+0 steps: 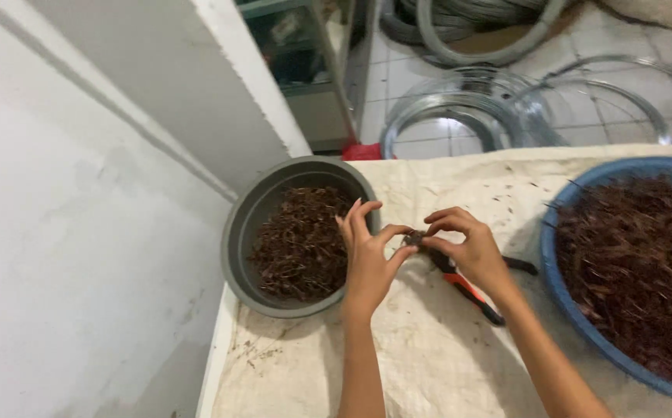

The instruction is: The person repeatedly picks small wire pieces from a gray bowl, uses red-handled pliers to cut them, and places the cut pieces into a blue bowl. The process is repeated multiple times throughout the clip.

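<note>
Between the grey basin (237,232) and blue basin (556,286), your left hand (367,259) and right hand (471,248) pinch one small dark piece (412,238) together, fingertips meeting for fine control

Grey bowl (244,224) at nine o'clock, full of dark brown bits. Blue basin (554,271) at three o'clock, heaped with the same. Pale cloth (429,356) underneath, wire coils (467,108) on the tiled floor at twelve.
</note>
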